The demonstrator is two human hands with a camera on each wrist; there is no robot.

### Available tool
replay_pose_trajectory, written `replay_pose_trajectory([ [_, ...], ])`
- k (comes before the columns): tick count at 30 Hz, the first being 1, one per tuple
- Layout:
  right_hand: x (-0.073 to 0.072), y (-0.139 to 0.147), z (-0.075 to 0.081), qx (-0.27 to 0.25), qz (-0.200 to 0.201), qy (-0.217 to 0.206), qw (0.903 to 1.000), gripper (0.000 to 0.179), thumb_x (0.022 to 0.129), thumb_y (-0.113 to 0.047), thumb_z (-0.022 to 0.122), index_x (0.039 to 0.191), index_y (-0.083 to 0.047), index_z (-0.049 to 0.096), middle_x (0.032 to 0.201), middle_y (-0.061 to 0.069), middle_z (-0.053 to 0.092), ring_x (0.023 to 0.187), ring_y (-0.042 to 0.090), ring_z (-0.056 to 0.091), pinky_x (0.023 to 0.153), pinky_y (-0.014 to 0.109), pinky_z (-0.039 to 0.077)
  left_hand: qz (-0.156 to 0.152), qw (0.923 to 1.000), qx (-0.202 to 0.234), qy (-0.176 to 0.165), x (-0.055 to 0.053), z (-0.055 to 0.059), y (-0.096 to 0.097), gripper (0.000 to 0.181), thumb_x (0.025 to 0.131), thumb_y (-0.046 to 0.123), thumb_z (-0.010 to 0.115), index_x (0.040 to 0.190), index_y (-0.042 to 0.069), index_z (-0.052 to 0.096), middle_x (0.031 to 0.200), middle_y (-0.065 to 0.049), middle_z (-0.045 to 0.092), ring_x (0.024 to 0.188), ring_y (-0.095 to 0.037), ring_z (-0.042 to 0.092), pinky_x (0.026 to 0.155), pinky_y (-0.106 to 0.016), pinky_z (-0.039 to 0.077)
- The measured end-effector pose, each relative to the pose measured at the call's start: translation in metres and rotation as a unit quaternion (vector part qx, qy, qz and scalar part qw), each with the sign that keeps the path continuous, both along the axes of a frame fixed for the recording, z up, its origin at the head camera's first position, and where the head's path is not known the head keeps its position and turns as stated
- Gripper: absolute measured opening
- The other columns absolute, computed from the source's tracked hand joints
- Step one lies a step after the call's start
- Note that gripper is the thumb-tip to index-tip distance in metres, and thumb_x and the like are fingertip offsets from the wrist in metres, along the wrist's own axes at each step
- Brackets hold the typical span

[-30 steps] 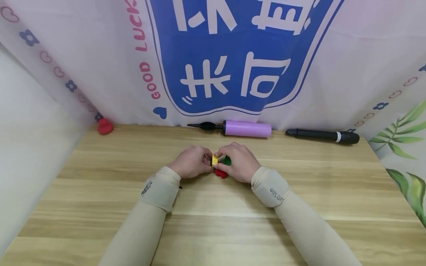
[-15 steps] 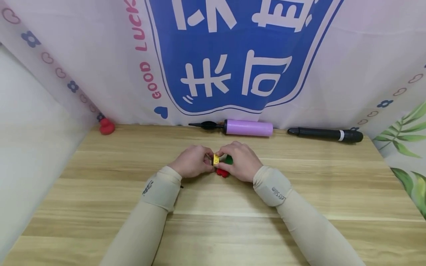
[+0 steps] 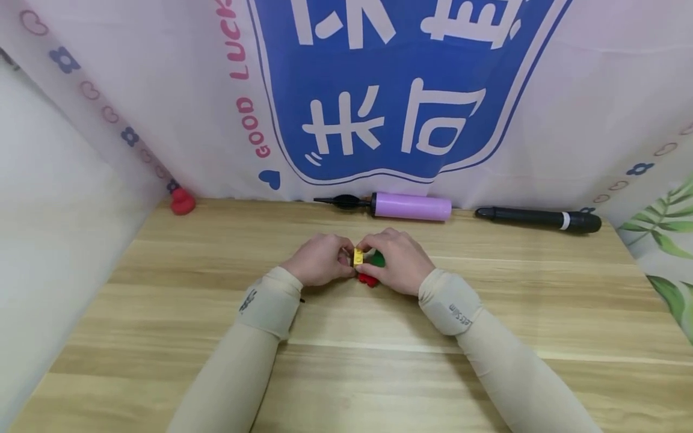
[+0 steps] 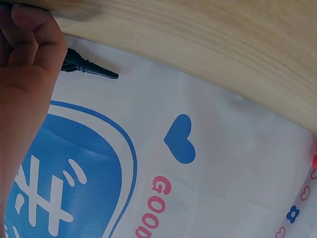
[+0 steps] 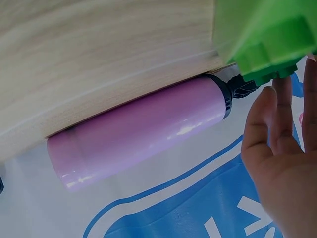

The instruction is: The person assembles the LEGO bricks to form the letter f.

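A small yellow toy building brick (image 3: pixel 358 257), its round studs showing, is between my two hands at the middle of the table. My right hand (image 3: pixel 400 260) pinches its upper and lower ends between fingertips and thumb. From the other side my left hand (image 3: pixel 322 260) grips it, fingers and thumb curled up to its darker left edge. Under my right palm a green brick (image 3: pixel 378 259) shows in part; its studs face the fingers in the right wrist view. Just below the right thumb lies a red brick (image 3: pixel 369 280), partly covered.
Along the table's back edge lie a purple hand pump (image 3: pixel 412 207) with a black nozzle and a black microphone (image 3: pixel 541 220). A red rounded object (image 3: pixel 182 202) sits at the back left corner. A printed cloth (image 3: pixel 216 144) hangs behind the wooden table (image 3: pixel 346 373).
The whole head view has shifted slightly, moving everything a little to the right. Both hands keep their hold on the yellow brick with hardly any other movement.
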State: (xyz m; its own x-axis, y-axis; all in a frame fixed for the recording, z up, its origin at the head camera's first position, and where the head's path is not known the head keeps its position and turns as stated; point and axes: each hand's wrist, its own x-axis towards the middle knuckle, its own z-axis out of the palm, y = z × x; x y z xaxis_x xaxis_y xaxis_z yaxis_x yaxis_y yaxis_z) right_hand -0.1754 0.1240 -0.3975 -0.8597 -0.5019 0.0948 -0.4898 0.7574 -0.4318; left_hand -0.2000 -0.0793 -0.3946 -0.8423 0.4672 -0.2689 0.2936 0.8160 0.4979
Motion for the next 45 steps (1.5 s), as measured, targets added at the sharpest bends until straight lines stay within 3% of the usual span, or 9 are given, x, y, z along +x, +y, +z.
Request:
replay_pose_trajectory([
  [22,-0.002,0.016,0.01,-0.013,0.0,-0.022,0.9997,0.043,0.094,-0.04,0.081,0.127,-0.013,0.074,0.127,0.008,0.075,0.122,0.029,0.066,0.107,0.049,0.052,0.006,0.9999,0.0,-0.013,0.002,0.001,0.006,0.038,0.093,0.023,0.084,0.126,0.009,0.072,0.088,0.003,0.072,0.08,-0.015,0.065,0.081,-0.033,0.053],
  [36,-0.021,0.035,0.025,-0.015,-0.023,-0.026,0.9993,0.047,0.096,-0.038,0.08,0.133,-0.01,0.07,0.133,0.008,0.072,0.13,0.031,0.063,0.114,0.05,0.046,0.004,1.0,0.0,-0.005,-0.008,0.005,0.003,0.044,0.094,0.025,0.083,0.131,0.005,0.07,0.096,-0.001,0.075,0.087,-0.016,0.067,0.089,-0.039,0.055],
  [45,-0.015,0.051,0.027,0.023,-0.047,-0.108,0.9927,0.055,0.094,-0.038,0.081,0.14,-0.012,0.065,0.138,0.01,0.068,0.129,0.031,0.063,0.111,0.051,0.049,0.008,0.9996,0.006,-0.026,-0.001,0.001,0.003,0.044,0.093,0.024,0.083,0.131,0.004,0.069,0.093,-0.002,0.072,0.086,-0.018,0.065,0.088,-0.039,0.054],
])
